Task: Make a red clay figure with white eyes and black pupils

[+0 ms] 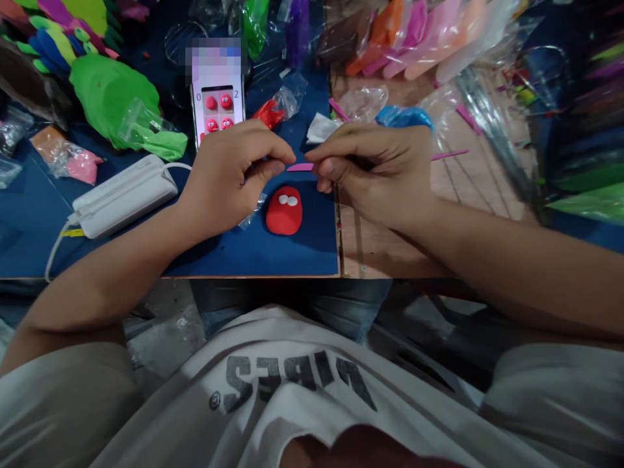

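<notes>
A red clay piece (283, 218) with two white eye-like ovals rests on the blue board, just below and between my hands. My left hand (238, 172) hovers above and left of it, thumb and forefinger pinched together; anything between them is too small to see. Opposite, my right hand (385, 172) is closed, its thumb near the forefinger. The flat tip of a pink modelling tool (299, 168) sticks out from its fingers toward the left hand. A pink thin end shows on the hand's far side, apparently the same tool.
A phone (218, 97) displays pictures of red figures. Left of it lie a white power bank (124, 195) with a cable and green clay (117, 104). Blue clay (404, 117), a white scrap (322, 129) and several coloured clay packs (414, 32) lie behind the right hand.
</notes>
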`<state>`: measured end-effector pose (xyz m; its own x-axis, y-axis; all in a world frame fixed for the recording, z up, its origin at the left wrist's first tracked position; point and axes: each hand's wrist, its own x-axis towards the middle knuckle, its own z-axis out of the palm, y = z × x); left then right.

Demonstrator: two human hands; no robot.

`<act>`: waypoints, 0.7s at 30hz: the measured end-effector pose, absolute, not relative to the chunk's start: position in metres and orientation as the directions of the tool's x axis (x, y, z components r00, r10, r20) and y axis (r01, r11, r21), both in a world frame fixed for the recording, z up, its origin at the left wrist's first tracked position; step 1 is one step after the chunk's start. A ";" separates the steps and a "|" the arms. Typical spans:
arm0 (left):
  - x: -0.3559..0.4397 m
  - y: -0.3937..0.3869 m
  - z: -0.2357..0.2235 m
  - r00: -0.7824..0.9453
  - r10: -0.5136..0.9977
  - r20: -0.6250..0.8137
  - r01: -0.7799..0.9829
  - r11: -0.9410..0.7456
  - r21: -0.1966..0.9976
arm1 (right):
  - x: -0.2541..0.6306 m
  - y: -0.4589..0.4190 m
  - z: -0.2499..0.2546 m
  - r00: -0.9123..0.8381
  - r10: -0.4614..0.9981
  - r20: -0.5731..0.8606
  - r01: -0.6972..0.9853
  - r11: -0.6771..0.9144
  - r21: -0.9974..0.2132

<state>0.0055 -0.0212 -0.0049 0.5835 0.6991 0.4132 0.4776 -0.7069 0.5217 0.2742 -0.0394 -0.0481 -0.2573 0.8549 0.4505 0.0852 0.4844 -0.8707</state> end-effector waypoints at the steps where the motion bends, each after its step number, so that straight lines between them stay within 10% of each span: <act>1: 0.005 -0.020 -0.006 0.593 0.679 0.434 0.454 -0.726 0.517 | 0.274 -0.040 -0.048 -0.256 0.862 0.439 0.070 0.469 -0.880; 21: 0.009 -0.034 0.002 0.582 0.742 0.332 0.542 -0.659 0.522 | 0.265 -0.048 -0.045 -0.272 0.914 0.302 -0.050 0.300 -0.953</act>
